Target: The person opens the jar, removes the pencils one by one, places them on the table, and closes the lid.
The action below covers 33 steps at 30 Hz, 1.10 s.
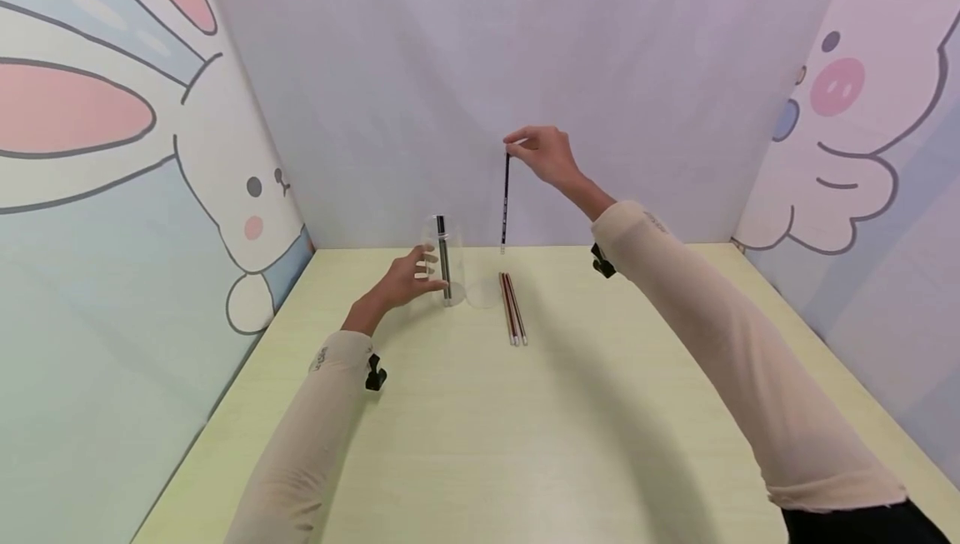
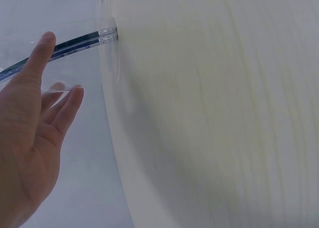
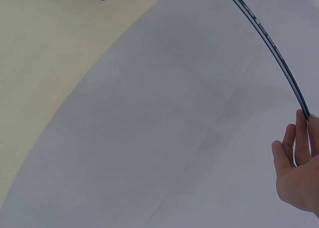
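My left hand [image 1: 405,279] holds a clear cylindrical holder [image 1: 456,257], the thumb on one side and the fingers curving round the other. Inside that holder stand dark pencils [image 1: 444,257], leaning slightly; the left wrist view shows their pale lower ends [image 2: 107,35] near its base. Higher up and to the right, my right hand [image 1: 546,154] pinches a dark pencil [image 1: 506,198] by its upper end. The pencil hangs almost upright, with its pale end downward, above the back edge of the table. White lettering runs along this pencil in the right wrist view.
Several red-and-dark striped pencils [image 1: 513,311] lie side by side on the pale yellow table [image 1: 480,436], right of the holder. A faint clear round base [image 1: 483,295] shows between them. A plain backdrop [image 1: 375,111] rises behind, with cartoon-printed panels on both sides.
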Tool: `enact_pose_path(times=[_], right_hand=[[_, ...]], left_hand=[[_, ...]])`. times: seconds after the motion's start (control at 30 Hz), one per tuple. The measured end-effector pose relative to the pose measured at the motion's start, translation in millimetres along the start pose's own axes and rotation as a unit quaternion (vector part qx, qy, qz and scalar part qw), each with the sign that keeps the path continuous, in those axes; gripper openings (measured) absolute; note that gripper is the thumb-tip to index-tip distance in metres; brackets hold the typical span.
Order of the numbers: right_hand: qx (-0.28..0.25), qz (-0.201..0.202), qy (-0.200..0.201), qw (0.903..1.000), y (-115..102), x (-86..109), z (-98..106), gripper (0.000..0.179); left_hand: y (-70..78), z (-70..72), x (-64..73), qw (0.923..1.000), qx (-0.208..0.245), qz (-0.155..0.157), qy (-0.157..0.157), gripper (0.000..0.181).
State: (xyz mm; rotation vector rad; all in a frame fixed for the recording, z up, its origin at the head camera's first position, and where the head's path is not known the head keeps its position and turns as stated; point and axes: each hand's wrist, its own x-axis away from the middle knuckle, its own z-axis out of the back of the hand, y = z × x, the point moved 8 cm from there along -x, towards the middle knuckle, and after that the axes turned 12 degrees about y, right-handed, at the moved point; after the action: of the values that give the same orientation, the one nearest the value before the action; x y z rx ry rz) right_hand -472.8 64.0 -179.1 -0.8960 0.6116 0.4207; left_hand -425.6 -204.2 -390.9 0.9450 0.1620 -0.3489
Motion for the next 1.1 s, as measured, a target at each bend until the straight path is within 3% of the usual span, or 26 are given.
enact_pose_path(times=[0.4, 0.77, 1.1], right_hand=[[0.029, -0.03, -0.035, 0.9985, 47, 36.8, -13, 0.025], [0.049, -0.053, -0.077, 0.9944, 89, 79.8, -43, 0.024], [0.049, -0.068, -0.075, 0.9936, 108, 100.9, -55, 0.023]], left_hand=[[0.8, 1.3, -1.0, 1.0, -0.007, -0.004, 0.001, 0.083], [2.6, 2.5, 0.5, 1.0, -0.003, 0.0, -0.002, 0.083], [4.0, 2.1, -0.1, 1.0, -0.002, 0.001, 0.0, 0.083]])
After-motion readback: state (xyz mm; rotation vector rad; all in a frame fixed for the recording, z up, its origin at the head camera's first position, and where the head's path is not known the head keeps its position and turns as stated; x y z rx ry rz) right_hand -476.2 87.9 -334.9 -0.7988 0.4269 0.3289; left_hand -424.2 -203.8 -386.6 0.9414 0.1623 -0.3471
